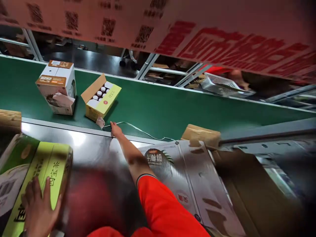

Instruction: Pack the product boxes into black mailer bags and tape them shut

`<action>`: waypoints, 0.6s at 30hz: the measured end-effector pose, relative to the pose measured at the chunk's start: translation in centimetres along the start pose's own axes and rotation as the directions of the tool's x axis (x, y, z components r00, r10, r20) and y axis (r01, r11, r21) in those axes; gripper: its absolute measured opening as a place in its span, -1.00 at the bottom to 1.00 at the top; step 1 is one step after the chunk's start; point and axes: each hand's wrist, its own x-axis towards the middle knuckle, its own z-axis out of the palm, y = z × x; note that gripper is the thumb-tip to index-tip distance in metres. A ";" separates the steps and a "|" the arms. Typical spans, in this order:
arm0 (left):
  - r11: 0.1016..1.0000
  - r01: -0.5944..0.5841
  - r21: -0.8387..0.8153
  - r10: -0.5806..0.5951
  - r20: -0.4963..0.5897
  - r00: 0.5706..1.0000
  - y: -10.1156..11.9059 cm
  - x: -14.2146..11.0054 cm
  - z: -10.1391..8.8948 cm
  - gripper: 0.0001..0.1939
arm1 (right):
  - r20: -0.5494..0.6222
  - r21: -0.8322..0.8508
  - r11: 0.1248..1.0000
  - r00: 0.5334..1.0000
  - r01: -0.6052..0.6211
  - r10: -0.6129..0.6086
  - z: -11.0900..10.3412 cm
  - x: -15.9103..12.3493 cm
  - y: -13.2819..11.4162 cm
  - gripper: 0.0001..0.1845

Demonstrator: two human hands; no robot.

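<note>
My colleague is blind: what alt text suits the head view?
A person's right hand is at a white strip on a green belt, near an open yellow box of white-capped bottles; the left hand rests on a yellow-green box. A carton stands nearby.

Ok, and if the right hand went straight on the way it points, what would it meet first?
The right hand would probably meet the open yellow box on the green belt, though depth is hard to judge from this one view.
</note>
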 end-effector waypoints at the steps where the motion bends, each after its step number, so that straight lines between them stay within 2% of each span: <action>1: 1.000 0.000 0.001 0.000 0.004 1.000 -0.2 -0.1 0.0 -0.08 | 0.023 -0.004 1.000 1.000 -0.008 0.008 0.2 0.1 0.4 -0.55; 3: 1.000 -0.008 0.006 0.008 0.024 1.000 -0.4 0.0 -0.2 -0.05 | 0.042 -0.001 1.000 0.999 -0.020 0.020 1.1 -1.3 1.0 -0.64; 7: 0.997 -0.056 0.058 0.052 0.073 0.996 -0.5 0.6 -0.8 -0.11 | 0.038 0.038 0.999 0.999 -0.029 0.027 3.3 -8.6 1.1 -0.66; 10: 0.995 -0.055 0.078 0.050 0.070 0.996 -0.3 1.0 -1.1 -0.14 | -0.029 0.066 0.996 0.998 -0.059 0.061 3.5 -12.7 0.9 -0.62; 12: 0.997 -0.037 0.071 0.034 0.037 0.999 -0.1 1.0 -1.0 -0.14 | -0.093 0.078 0.992 0.991 -0.094 0.101 2.5 -12.7 1.0 -0.51; 14: 0.998 -0.032 0.060 0.032 0.009 0.999 -0.1 1.0 -0.8 -0.14 | -0.103 0.071 0.990 0.987 -0.118 0.125 0.8 -11.0 1.0 -0.43; 18: 1.000 0.003 0.027 -0.003 -0.013 1.000 0.2 0.9 -0.8 -0.08 | 0.023 0.013 0.992 0.992 -0.128 0.128 -1.8 -6.0 0.8 -0.36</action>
